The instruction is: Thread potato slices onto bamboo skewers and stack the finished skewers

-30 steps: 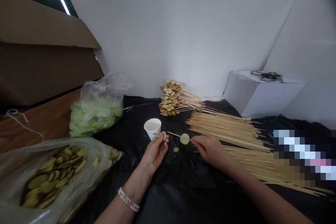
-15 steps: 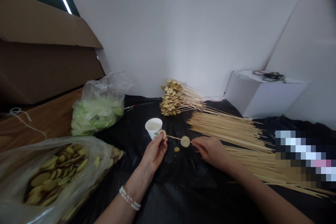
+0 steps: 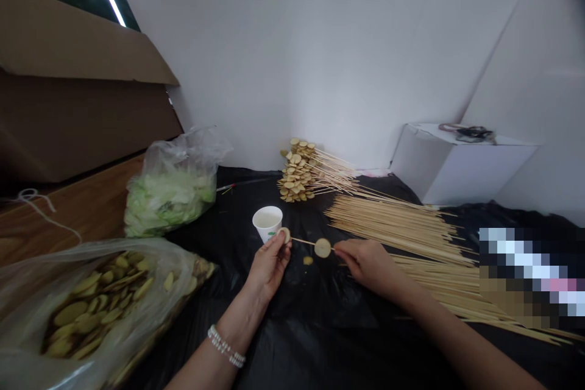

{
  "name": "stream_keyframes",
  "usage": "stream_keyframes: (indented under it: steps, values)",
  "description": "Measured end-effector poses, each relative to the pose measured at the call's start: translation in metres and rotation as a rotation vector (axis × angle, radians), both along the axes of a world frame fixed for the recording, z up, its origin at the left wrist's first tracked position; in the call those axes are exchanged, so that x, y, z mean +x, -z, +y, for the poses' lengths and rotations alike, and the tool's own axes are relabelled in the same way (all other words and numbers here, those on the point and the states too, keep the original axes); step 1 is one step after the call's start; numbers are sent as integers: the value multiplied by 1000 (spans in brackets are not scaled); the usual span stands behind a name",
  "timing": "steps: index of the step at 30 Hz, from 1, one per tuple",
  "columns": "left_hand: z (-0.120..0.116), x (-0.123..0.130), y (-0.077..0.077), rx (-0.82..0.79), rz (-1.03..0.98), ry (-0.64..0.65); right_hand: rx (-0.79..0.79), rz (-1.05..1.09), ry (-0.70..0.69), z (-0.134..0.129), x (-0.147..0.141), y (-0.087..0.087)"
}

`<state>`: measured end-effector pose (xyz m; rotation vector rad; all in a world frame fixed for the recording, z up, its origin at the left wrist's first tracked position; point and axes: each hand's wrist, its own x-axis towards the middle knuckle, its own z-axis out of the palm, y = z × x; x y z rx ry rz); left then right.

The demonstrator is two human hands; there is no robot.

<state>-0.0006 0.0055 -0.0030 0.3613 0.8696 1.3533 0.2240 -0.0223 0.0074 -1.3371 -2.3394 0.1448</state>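
Note:
My left hand [image 3: 270,261] pinches a round potato slice [image 3: 286,235] at the left end of a thin wooden skewer [image 3: 301,241]. A second potato slice [image 3: 322,248] is threaded farther along it, close to my right hand [image 3: 365,261]. The fingers of my right hand are closed on the skewer just right of that slice. Right behind my left fingers stands a white paper cup [image 3: 267,217]. Below the skewer a small piece of potato [image 3: 308,261] lies on the black sheet [image 3: 292,341].
An open plastic bag [image 3: 183,256] of potato slices sits at the left, with a tied bag of pale green leaves [image 3: 169,198] behind it. Loaded skewers [image 3: 297,170] are piled by the wall. Bare skewers [image 3: 397,225] lie right. A white box [image 3: 466,164] stands back right.

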Motion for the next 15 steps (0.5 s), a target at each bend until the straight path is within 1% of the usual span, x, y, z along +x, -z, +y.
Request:
stream_keyframes:
  steps: [6, 15]
  values:
    - [-1, 1, 2, 4, 92, -40, -29, -40, 13, -3, -1, -3]
    - [-1, 2, 1, 3, 102, -35, -22, 2, -9, -2, -5, 7]
